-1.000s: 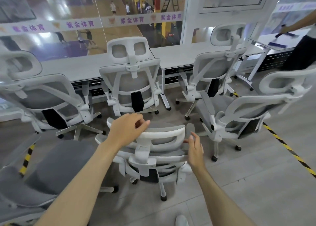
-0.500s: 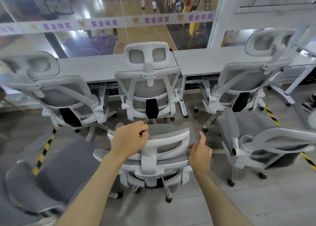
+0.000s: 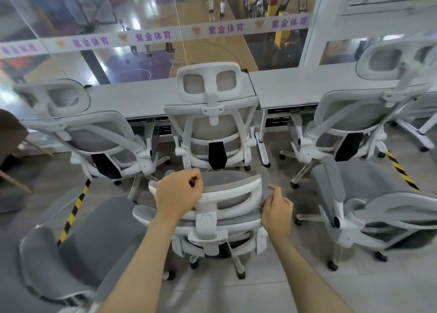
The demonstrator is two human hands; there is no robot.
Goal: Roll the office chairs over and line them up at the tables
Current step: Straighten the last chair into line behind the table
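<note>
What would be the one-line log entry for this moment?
left hand: gripping headrest | right hand: at headrest edge, grip unclear | chair: behind tabled row

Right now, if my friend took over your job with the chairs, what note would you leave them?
Left hand: closed over the top of the near chair's headrest.
Right hand: at the headrest's right edge, fingers loosely curled; a firm grip is unclear.
Done: three chairs stand at the tables: left chair, middle chair, right chair.
Left: the near chair sits behind the middle one, with no spot yet. Another chair on the right and a seat on the left also wait behind the row.
</note>
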